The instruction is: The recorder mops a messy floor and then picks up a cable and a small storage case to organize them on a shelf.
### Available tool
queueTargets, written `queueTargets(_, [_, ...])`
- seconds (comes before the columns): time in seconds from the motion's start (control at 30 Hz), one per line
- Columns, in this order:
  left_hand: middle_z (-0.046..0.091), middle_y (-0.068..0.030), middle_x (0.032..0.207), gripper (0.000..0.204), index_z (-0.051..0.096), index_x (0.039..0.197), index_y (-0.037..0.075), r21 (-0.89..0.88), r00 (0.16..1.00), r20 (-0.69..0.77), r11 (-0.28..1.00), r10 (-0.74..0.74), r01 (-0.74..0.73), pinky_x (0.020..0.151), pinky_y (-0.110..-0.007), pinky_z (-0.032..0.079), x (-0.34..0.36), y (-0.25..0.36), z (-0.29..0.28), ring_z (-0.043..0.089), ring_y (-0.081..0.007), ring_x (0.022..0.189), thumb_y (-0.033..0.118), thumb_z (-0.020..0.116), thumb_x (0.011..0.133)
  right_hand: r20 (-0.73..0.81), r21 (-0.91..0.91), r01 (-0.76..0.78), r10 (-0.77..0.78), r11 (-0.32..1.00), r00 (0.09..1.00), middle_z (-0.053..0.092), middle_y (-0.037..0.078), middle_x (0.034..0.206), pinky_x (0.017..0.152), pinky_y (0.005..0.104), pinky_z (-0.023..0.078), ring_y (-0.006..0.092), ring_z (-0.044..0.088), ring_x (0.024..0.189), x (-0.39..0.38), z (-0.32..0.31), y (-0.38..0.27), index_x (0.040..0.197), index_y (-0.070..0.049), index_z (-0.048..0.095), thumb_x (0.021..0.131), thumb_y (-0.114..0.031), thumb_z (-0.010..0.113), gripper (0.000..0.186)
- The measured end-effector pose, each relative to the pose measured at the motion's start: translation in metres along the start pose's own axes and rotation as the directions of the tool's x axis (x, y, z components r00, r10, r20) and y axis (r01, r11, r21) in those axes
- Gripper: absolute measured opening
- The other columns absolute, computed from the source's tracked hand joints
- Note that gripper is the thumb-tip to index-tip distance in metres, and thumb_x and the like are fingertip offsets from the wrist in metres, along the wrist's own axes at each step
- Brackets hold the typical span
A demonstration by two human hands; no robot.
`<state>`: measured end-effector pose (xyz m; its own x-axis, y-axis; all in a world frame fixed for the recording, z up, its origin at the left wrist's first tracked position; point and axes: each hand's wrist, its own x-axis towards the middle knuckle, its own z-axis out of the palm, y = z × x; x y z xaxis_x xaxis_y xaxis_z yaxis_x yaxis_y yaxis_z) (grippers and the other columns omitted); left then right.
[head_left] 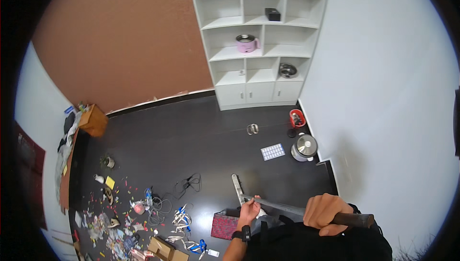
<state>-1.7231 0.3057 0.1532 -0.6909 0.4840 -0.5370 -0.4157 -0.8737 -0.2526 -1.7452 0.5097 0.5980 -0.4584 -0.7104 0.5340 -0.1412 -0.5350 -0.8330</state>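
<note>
Both hands grip the long grey handle (282, 207) of what looks like a broom. Its narrow, pale head (237, 187) rests on the dark floor in front of me; whether it has bristles is hard to tell. My right hand (327, 213) is wrapped round the handle near its dark top end, close to my body. Lower down, near the head, my left hand (249, 209) is closed on the handle, with a black watch (246, 232) on that wrist. A red patterned flat thing (224, 226) lies just left of my left forearm.
Scattered litter (120, 234), a cardboard box (161, 248), black cables (188, 184) and blue-white straps (182, 222) cover the floor at left. At right stand a cooker-like pot (304, 147) and red bucket (297, 118). A pill-box-like tray (272, 152) lies ahead, before white shelves (261, 59).
</note>
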Motion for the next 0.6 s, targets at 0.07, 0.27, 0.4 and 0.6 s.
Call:
queueTargets(0.07, [0.058,-0.0134,0.098,0.016,0.050,0.101,-0.004,-0.054,0.994,0.104,0.999,0.015,-0.009,0.070,-0.026,0.050,0.004,0.029,-0.002,0.058,-0.0197,0.081,0.005,0.045,0.090,0.041,0.046,0.005,-0.007,0.999,0.999,0.030,0.006,0.043,0.036,0.0296,0.020,0.0192,0.028,0.032,0.024,-0.016,0.017,0.047,-0.006,0.028,0.083,-0.005,0.053,0.044])
queueTargets(0.27, [0.059,-0.0143,0.098,0.017,0.050,0.102,-0.004,-0.104,0.985,0.066,0.983,0.161,-0.154,0.068,-0.027,0.052,0.021,0.079,0.031,0.059,-0.0211,0.080,0.007,0.044,0.090,0.161,0.174,-0.001,-0.028,0.985,0.987,0.031,0.006,0.043,0.035,0.0283,0.020,0.0178,0.030,0.032,0.084,-0.075,0.055,0.047,-0.005,0.029,0.082,-0.002,0.052,0.042])
queueTargets(0.4, [0.059,-0.0142,0.100,0.018,0.050,0.103,-0.004,-0.187,0.967,0.100,0.959,0.235,-0.213,0.067,-0.027,0.051,0.039,0.116,0.034,0.059,-0.0213,0.082,0.007,0.044,0.091,0.233,0.242,-0.025,-0.033,0.970,0.972,0.030,0.005,0.043,0.034,0.0278,0.020,0.0169,0.029,0.031,0.131,-0.119,0.085,0.047,-0.006,0.029,0.083,-0.003,0.052,0.042])
queueTargets(0.6, [0.058,-0.0125,0.099,0.017,0.050,0.101,-0.002,-0.233,0.918,0.029,0.896,0.395,-0.378,0.067,-0.026,0.050,0.067,0.172,0.067,0.057,-0.0198,0.083,0.007,0.042,0.090,0.382,0.374,-0.106,-0.049,0.922,0.923,0.027,0.006,0.044,0.036,0.0304,0.020,0.0199,0.028,0.033,0.210,-0.202,0.136,0.048,-0.004,0.026,0.081,0.001,0.052,0.042])
